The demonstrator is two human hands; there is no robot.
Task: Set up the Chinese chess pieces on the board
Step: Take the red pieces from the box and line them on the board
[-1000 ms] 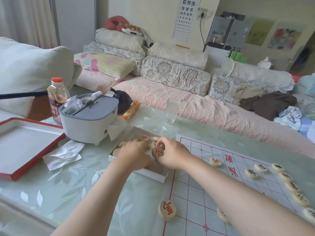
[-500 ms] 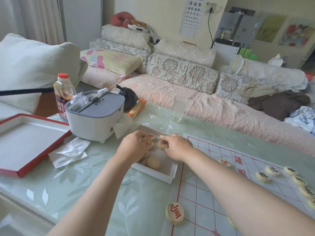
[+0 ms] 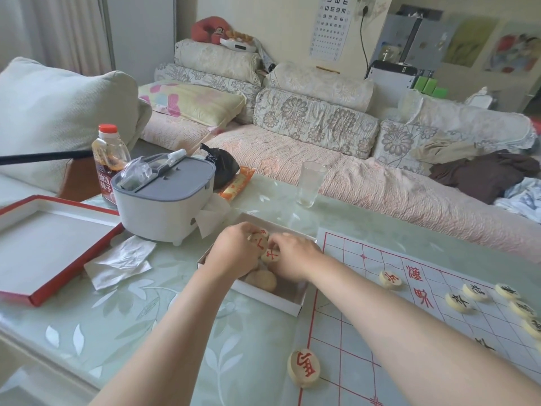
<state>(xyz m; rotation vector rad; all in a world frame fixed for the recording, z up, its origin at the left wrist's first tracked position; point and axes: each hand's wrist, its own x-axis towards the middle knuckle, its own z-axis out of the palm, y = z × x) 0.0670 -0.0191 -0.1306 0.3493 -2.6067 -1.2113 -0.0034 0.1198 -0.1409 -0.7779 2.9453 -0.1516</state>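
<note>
So, both hands are down in the box. My left grip [image 3: 234, 250] is narrow, fingers curled round a red piece [image 3: 260, 238] turned face-up. My right grip [image 3: 292, 256] is narrow too, pinching a second red piece [image 3: 270, 255] just below the first, and the two look to be touching. I'd guess they're held face-up so I can read the characters, since I can't place a pc w/o knowing which it is.

Both grips sit inside the white box [image 3: 265, 298], which lies just beside the board's left edge, prob. to keep the reach short. Near its front wall a blank-side-up piece [image 3: 260, 281] lies loose. More may be under my hands; can't tell.

The board [image 3: 366, 332] lies to the right on the counter [image 3: 146, 323]. One red-lettered disc [image 3: 390, 278] sits on the grid next to the printed river text. Black-lettered pcs [image 3: 458, 301] cluster toward the right side. A big red-lettered disc [image 3: 303, 367] rests at the board's near-left edge, partly off the grid. Most of the grid near me is bare, so I judge the red side barely begun. Next is lifting these two out & carrying them right.

Further left are a crumpled tissue [image 3: 120, 262], a red-edged lid [image 3: 44, 250] lying inside-up, a grey-topped container [image 3: 164, 200] & a sauce bottle [image 3: 109, 162]. A glass [image 3: 310, 184] stands beyond the box.
</note>
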